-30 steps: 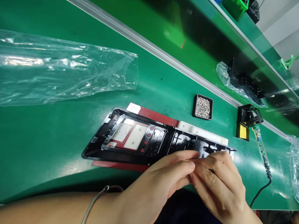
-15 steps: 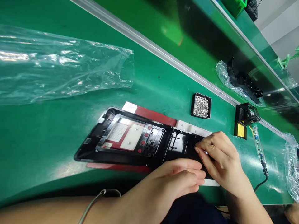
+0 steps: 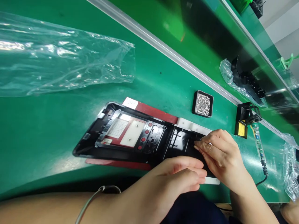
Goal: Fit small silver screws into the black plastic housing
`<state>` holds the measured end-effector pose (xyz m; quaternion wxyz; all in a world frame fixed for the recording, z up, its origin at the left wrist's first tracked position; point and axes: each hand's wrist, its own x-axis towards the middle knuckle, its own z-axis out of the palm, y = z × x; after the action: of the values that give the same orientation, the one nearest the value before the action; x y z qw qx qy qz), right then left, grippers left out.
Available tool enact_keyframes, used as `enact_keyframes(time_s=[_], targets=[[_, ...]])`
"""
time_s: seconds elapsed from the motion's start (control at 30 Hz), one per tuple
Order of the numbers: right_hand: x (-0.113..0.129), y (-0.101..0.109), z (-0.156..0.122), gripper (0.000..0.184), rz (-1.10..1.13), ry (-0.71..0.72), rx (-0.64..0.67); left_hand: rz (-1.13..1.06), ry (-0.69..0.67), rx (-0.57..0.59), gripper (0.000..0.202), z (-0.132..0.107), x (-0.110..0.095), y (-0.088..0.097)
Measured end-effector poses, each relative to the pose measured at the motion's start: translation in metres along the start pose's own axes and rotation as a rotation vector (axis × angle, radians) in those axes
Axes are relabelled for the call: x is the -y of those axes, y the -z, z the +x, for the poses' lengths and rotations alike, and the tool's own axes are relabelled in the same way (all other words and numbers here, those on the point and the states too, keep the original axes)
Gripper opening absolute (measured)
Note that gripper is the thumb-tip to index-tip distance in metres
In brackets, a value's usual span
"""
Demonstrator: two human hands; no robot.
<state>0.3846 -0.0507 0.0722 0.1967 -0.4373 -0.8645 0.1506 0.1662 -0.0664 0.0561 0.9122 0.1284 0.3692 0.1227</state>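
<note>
A long black plastic housing lies with its inner side up on a red fixture board with white blocks. My right hand is over the housing's right end, thumb and fingertips pinched together against its inside. Whatever is between those fingertips is too small or hidden to make out. My left hand rests along the housing's near edge, fingers stretched out and slightly cupped, close to the right hand. Nothing shows in it. Beyond the housing stands a small black tray of tiny silvery metal parts.
A clear plastic bag lies at the left. To the right, a clear-handled soldering iron sits in a black stand. Bagged black parts lie behind the metal rail. Another person's hand shows at lower right.
The view has shifted slightly. The right hand keeps its pinch at nearly the same spot on the housing, and the left hand has hardly moved.
</note>
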Motion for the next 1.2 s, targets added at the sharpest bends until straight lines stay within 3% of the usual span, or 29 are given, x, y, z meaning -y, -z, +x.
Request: enact_keyframes(time_s=[0.1, 0.27, 0.43, 0.57, 0.9, 1.07, 1.2], targets=[[0.001, 0.003, -0.006, 0.011, 0.005, -0.016, -0.022, -0.01, 0.004, -0.039, 0.048, -0.005, -0.011, -0.004], [0.027, 0.012, -0.022, 0.02, 0.128, -0.12, -0.117, -0.09, -0.007, -0.082, 0.054, -0.001, -0.016, -0.006], [0.049, 0.008, -0.029, 0.024, 0.268, -0.093, -0.034, -0.146, -0.085, -0.059, 0.049, 0.002, -0.01, -0.005], [0.049, 0.003, -0.026, 0.022, 0.295, -0.082, -0.005, -0.15, -0.057, -0.071, 0.048, 0.002, -0.011, -0.004], [0.051, 0.0, -0.016, 0.017, 0.304, -0.139, 0.004, -0.151, -0.129, 0.038, 0.045, 0.002, -0.002, -0.001], [0.052, -0.005, -0.016, 0.014, 0.307, -0.132, -0.006, -0.124, -0.062, -0.037, 0.058, -0.001, -0.006, 0.0], [0.052, -0.002, -0.018, 0.013, 0.285, -0.121, -0.01, -0.137, -0.042, -0.034, 0.056, -0.002, -0.01, -0.002]])
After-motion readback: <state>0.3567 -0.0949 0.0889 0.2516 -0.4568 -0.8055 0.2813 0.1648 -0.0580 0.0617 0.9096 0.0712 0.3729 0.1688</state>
